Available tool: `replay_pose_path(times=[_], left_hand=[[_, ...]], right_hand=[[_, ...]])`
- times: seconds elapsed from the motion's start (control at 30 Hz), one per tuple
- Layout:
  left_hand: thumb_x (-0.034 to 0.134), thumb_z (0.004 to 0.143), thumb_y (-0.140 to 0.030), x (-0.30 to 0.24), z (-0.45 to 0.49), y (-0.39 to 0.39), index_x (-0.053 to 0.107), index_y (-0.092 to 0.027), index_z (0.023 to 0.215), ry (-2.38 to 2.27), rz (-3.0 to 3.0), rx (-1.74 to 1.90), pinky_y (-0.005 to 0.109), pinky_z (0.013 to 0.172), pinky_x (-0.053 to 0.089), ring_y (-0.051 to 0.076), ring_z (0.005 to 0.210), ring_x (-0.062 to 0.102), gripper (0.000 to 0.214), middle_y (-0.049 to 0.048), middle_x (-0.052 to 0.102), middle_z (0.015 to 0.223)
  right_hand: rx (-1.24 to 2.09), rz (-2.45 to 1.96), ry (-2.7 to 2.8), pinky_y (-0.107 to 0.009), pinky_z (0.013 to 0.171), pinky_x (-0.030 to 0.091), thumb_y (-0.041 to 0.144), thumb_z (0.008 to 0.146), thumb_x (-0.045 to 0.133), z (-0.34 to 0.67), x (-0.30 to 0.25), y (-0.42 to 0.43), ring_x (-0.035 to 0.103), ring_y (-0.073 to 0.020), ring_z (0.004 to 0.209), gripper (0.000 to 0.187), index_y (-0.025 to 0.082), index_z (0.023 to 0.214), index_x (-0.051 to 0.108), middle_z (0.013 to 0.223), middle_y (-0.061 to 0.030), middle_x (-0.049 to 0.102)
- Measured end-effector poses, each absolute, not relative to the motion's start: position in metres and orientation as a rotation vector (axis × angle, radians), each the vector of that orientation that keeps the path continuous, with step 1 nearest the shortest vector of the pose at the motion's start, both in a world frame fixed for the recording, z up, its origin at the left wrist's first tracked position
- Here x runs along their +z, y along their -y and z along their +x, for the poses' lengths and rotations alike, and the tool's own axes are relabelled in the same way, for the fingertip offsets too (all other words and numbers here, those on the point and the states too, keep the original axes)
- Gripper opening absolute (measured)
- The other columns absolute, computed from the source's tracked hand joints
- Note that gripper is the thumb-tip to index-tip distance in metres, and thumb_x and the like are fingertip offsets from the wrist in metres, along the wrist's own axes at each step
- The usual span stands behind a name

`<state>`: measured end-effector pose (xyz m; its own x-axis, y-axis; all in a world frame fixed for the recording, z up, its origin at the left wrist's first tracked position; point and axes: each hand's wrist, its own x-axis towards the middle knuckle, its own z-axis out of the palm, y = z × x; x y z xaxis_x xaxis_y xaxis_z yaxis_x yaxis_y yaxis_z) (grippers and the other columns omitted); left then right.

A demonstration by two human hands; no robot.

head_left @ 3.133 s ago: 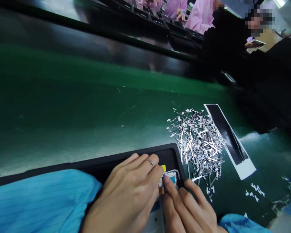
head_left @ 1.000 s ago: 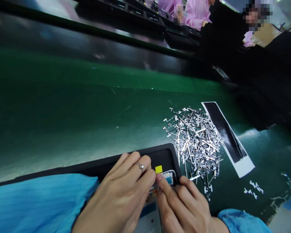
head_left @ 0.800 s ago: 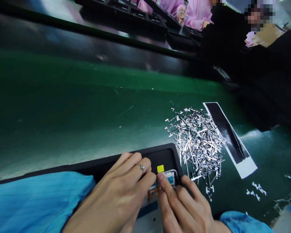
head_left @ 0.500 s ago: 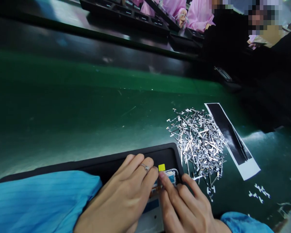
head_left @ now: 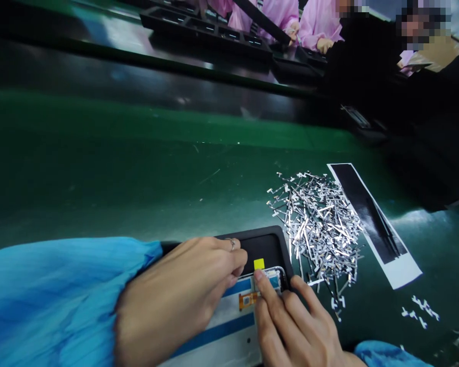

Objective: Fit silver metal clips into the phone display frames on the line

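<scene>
Head view, looking down at my bench: both of my hands meet over a white panel [head_left: 229, 326] with blue stripes, which lies in a black tray [head_left: 270, 239] at the near edge of the green belt [head_left: 99, 168].

My left hand [head_left: 179, 298] comes in from the left out of a blue sleeve [head_left: 49, 300], with a ring [head_left: 232, 244] on one finger. Its fingers are curled and bunched, their tips down at the panel's far end; I cannot tell whether they pinch anything.

My right hand [head_left: 290, 331] lies flat and loosely spread. Its forefinger is stretched out and its tip presses on the panel's top end, just beside a small yellow tab [head_left: 259, 263]. An orange flex tab [head_left: 247, 300] sticks out from the panel between my two hands, touching the side of that forefinger. My other right fingers rest by the tray's right rim.

Just right of the tray a heap of small silvery metal strips [head_left: 319, 224] lies on the belt. Beside the heap, on its far right, is a long black strip on white backing [head_left: 373, 219]. A few loose white bits [head_left: 421, 308] lie well apart, nearer the right edge.

Across the belt, black trays [head_left: 206, 28] stand in a row, and people in pink coats [head_left: 317, 23] work beyond them.
</scene>
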<state>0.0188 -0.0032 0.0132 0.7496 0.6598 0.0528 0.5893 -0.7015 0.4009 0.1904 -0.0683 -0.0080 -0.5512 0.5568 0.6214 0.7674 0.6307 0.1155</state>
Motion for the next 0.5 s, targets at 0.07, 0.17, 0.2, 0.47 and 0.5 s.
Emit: replay_pose_path(times=[0.07, 0.17, 0.2, 0.47, 0.5], left_hand=[[0.036, 0.075, -0.011, 0.017, 0.025, -0.002, 0.058, -0.019, 0.069, -0.996, 2.536, 0.194, 0.02, 0.063, 0.045, 0.013, 0.069, 0.059, 0.024, -0.0007, 0.061, 0.069], [0.039, 0.071, -0.008, 0.024, 0.033, -0.009, 0.051, -0.018, 0.06, -1.0, 2.393, -0.042, 0.018, 0.053, 0.042, 0.012, 0.058, 0.056, 0.019, -0.0031, 0.057, 0.06], [0.04, 0.071, -0.008, 0.026, 0.034, -0.01, 0.05, -0.018, 0.06, -0.996, 2.354, -0.094, 0.018, 0.051, 0.041, 0.012, 0.058, 0.055, 0.019, -0.0038, 0.056, 0.059], [0.034, 0.081, -0.016, 0.024, 0.022, -0.001, 0.053, -0.02, 0.068, -0.979, 2.282, 0.069, 0.019, 0.064, 0.041, 0.011, 0.072, 0.055, 0.023, -0.0037, 0.057, 0.071], [0.035, 0.08, -0.014, 0.024, 0.021, -0.002, 0.052, -0.021, 0.067, -0.966, 2.269, 0.065, 0.018, 0.062, 0.04, 0.01, 0.069, 0.054, 0.022, -0.0049, 0.056, 0.07]], right_hand=[[-0.525, -1.03, 2.307, -0.032, 0.061, 0.045, 0.001, 0.079, 0.036, 0.19, -0.007, 0.068, 0.054, -0.0136, 0.048, 0.024, 0.011, 0.067, 0.055, 0.08, -0.0101, 0.066], [-0.543, -1.021, 2.325, -0.03, 0.059, 0.045, 0.0, 0.079, 0.034, 0.19, -0.006, 0.067, 0.054, -0.0128, 0.046, 0.027, 0.012, 0.066, 0.054, 0.077, -0.0084, 0.066], [-0.539, -1.026, 2.33, -0.03, 0.059, 0.045, 0.0, 0.079, 0.034, 0.19, -0.005, 0.067, 0.054, -0.0127, 0.046, 0.027, 0.012, 0.065, 0.054, 0.077, -0.0083, 0.066], [-0.503, -1.03, 2.321, -0.03, 0.058, 0.045, 0.001, 0.08, 0.038, 0.189, -0.004, 0.064, 0.055, -0.012, 0.047, 0.025, 0.012, 0.064, 0.052, 0.077, -0.0093, 0.066], [-0.51, -1.031, 2.309, -0.029, 0.058, 0.045, 0.001, 0.08, 0.038, 0.188, -0.004, 0.064, 0.055, -0.0119, 0.046, 0.025, 0.013, 0.062, 0.051, 0.076, -0.0091, 0.066]])
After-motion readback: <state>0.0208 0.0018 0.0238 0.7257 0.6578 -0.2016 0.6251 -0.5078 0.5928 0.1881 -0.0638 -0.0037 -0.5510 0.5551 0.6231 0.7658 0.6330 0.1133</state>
